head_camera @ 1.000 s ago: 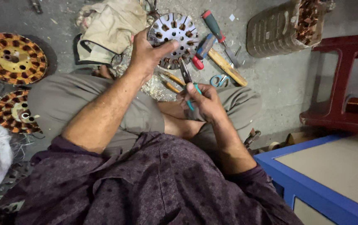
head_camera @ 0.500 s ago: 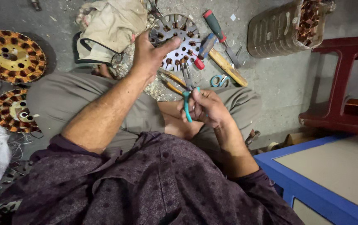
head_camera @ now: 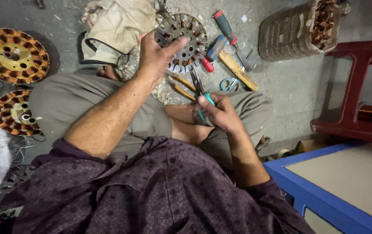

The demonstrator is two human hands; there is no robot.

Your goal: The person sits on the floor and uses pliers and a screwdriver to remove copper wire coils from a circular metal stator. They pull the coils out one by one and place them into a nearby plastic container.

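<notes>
I sit cross-legged on a concrete floor. My left hand [head_camera: 157, 54] grips the rim of a round slotted metal stator core [head_camera: 186, 34], which lies nearly flat on the floor with bits of copper in its slots. My right hand [head_camera: 220, 113] is closed around the teal handles of a pair of pliers [head_camera: 199, 84]; their jaws point up toward the core's near edge. Wire scraps lie under the core.
Screwdrivers [head_camera: 227, 28], a wooden-handled tool [head_camera: 238, 70] and small scissors [head_camera: 228, 83] lie right of the core. A beige cloth [head_camera: 116, 26] is behind it. Two copper-wound stators [head_camera: 12, 54] sit left, a basket of copper scrap [head_camera: 298, 28] far right, a red stool [head_camera: 359, 91], a blue table [head_camera: 324, 186].
My left hand has tipped the stator core from standing on edge down to nearly flat. My right hand with the pliers has stayed in place over my lap.
</notes>
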